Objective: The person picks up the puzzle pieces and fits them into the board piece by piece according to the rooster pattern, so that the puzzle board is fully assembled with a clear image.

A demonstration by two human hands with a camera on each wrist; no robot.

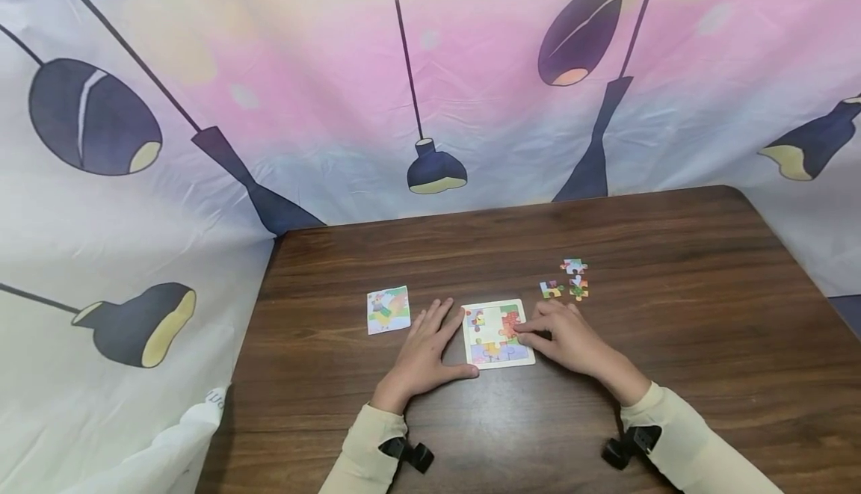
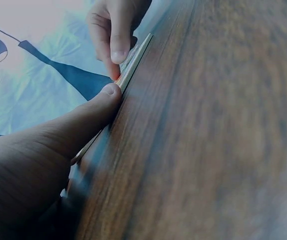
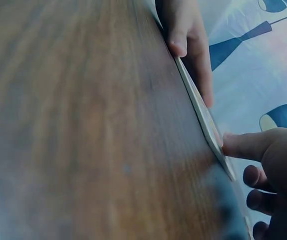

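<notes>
Six in place: as far as the seams showed, three pieces made up the bottom row [image 1: 487, 353] of the puzzle tray [image 1: 492, 324], two red pieces [image 1: 509, 316] ran up its right side, and one corner piece [image 1: 476, 318] sat at its upper left.
Bare board: pale ground showed at the tray's middle, top centre and left side, room for perhaps three pieces.
Loose pieces: three, grouped close together right of centre in the head view, an upper piece [image 1: 574, 266], a left piece [image 1: 549, 290] and a right piece [image 1: 578, 289].
Progress: by that count about two thirds was filled; the loose pieces seemed to match the gaps in number.
Puzzle tray: one, flat on the bench [image 1: 336, 270], a little right of and below the frame's centre, between the hands.
Left hand [image 1: 424, 352]: fingers spread, nearly straight, gripping nothing; the thumb tip touched the tray's lower left corner.
Right hand [image 1: 565, 333]: forefinger and thumb bent close together at a red piece by the right rim; whether they pinched it or only pressed it, I could not tell.
Picture card [image 1: 388, 310]: one, left of the left hand, near the frame's centre left.
Wrist devices: two, black, one on the left sleeve [image 1: 366, 445] and one on the right sleeve [image 1: 693, 442].
Printed lamps: seven, across the cloth [image 1: 303, 68] filling the upper frame.
</notes>
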